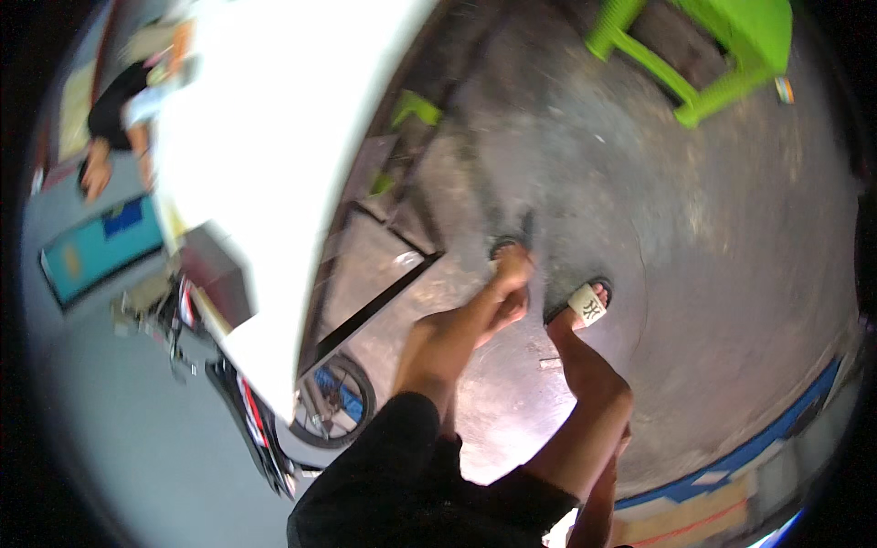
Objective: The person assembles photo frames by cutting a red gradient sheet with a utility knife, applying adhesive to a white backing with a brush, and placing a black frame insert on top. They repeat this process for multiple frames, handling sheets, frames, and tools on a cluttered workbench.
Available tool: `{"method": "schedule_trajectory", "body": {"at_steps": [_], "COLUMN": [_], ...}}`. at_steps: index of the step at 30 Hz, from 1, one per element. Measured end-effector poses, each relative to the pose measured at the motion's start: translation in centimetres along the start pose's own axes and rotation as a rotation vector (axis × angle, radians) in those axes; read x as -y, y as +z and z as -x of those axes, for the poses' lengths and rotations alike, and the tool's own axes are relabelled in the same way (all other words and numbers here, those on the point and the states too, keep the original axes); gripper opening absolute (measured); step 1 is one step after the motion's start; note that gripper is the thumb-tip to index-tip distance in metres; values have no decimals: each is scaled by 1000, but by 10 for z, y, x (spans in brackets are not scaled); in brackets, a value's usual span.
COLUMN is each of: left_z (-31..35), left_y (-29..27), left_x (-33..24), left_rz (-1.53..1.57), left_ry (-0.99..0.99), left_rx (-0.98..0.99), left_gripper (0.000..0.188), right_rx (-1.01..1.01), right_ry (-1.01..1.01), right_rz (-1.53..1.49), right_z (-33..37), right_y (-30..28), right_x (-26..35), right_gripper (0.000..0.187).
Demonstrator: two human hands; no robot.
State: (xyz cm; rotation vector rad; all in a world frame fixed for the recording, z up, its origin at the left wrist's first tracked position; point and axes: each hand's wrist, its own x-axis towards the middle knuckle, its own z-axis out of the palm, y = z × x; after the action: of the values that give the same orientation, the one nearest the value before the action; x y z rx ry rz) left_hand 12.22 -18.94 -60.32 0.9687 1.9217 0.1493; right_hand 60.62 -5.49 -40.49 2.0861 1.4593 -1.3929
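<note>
Grey concrete floor (694,237) lies under a stride: the bare lifted foot (512,269) hangs just beside the dark metal frame (384,292), the white-strapped sandal (586,304) planted near it. Best to set the foot down flat, clear of that frame. Neither the left hand nor the right hand shows, so either grip is unknowable; only a forearm (598,511) shows at the lower edge.

I take this for a roadside motorcycle workshop: stained bare concrete floor (731,237) around me, a parked motorbike (247,402) and its wheel (333,402) at seven o'clock, a green plastic chair (731,46) at one o'clock
</note>
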Motion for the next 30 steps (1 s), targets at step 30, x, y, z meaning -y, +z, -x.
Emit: {"method": "schedule_trajectory", "body": {"at_steps": [30], "left_z": [947], "left_y": [158], "left_x": [12], "left_rz": [2083], "left_ry": [-1686], "left_rx": [-981], "left_gripper": [32], "right_rx": [694], "right_ry": [-669], "right_rz": [159], "right_z": [543], "right_y": [550], "right_x": [520], "right_gripper": [39]}}
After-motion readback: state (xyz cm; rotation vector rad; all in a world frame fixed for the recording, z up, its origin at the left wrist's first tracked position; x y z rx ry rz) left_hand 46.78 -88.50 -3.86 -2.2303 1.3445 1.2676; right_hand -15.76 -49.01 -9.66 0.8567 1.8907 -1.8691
